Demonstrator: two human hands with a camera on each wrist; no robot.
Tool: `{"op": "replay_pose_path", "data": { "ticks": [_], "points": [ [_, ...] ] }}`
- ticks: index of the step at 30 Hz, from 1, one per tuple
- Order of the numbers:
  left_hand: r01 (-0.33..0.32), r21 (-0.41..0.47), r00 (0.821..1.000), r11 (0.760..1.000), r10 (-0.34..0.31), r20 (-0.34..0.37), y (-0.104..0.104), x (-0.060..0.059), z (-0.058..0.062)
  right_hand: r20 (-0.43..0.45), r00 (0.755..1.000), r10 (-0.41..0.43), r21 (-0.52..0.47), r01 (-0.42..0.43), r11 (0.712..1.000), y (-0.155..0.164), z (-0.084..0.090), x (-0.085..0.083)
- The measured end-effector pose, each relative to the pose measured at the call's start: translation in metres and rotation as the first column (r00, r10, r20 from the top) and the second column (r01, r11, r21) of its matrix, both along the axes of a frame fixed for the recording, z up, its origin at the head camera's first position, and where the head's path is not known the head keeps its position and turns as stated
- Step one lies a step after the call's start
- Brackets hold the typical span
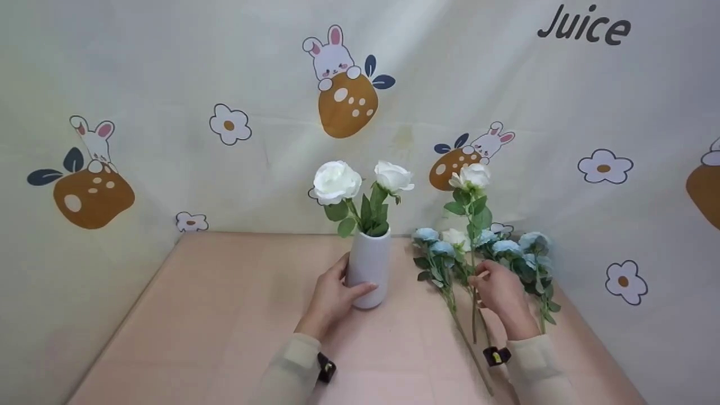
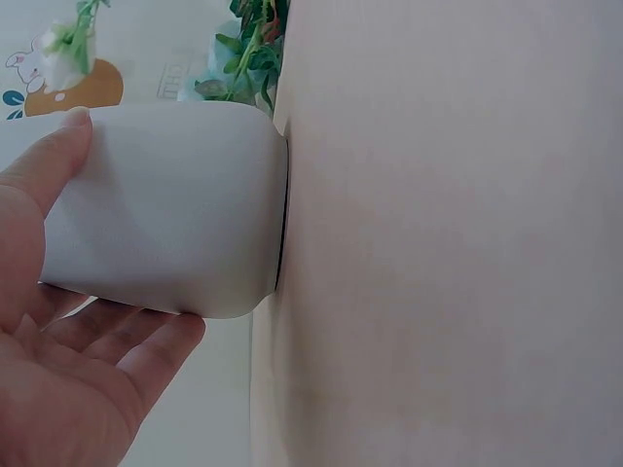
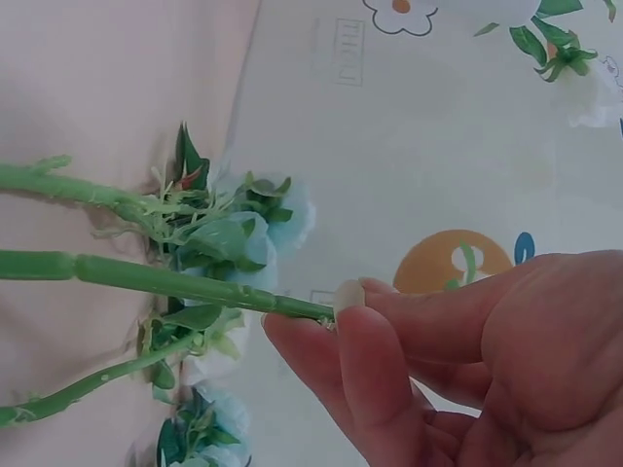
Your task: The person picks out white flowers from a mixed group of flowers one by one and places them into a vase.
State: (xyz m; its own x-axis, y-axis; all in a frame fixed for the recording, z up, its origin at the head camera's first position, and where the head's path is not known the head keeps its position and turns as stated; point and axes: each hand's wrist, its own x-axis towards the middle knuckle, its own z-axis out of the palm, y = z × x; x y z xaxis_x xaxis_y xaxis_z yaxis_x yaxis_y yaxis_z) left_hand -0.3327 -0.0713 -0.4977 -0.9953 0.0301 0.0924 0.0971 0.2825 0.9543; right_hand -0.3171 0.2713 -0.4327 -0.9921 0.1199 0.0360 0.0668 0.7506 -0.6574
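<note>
A white vase (image 1: 369, 270) stands on the pink table (image 1: 225, 315) with two white roses (image 1: 337, 181) in it. My left hand (image 1: 333, 298) grips the vase low down, thumb and fingers curled round its wall (image 2: 165, 209). My right hand (image 1: 498, 292) pinches the green stem (image 3: 175, 280) of a third white rose (image 1: 471, 175) and holds it upright to the right of the vase. In the right wrist view, thumb and forefinger (image 3: 365, 341) close on that stem.
Several blue flowers (image 1: 506, 247) on long stems lie on the table behind and beside my right hand, close to the right backdrop. A printed cloth backdrop (image 1: 169, 112) with rabbits surrounds the table at the back and both sides.
</note>
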Motion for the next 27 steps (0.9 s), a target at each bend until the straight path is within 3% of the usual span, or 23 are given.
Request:
{"op": "replay_pose_path", "data": {
  "ticks": [11,19,27],
  "points": [
    [0.001,-0.006,1.000,1.000,-0.001,0.001,-0.001,0.002,0.001,-0.071,0.998,0.004,0.001,-0.004,1.000,-0.006,0.004,0.003],
    [0.010,0.021,1.000,1.000,-0.009,-0.016,-0.001,0.002,-0.001,-0.136,0.991,0.004,0.072,0.006,0.997,-0.008,0.005,0.005],
    [0.008,0.018,1.000,1.000,-0.008,-0.015,-0.001,0.002,-0.001,-0.171,0.985,-0.004,0.076,0.017,0.997,-0.011,0.006,0.006]
  ]
}}
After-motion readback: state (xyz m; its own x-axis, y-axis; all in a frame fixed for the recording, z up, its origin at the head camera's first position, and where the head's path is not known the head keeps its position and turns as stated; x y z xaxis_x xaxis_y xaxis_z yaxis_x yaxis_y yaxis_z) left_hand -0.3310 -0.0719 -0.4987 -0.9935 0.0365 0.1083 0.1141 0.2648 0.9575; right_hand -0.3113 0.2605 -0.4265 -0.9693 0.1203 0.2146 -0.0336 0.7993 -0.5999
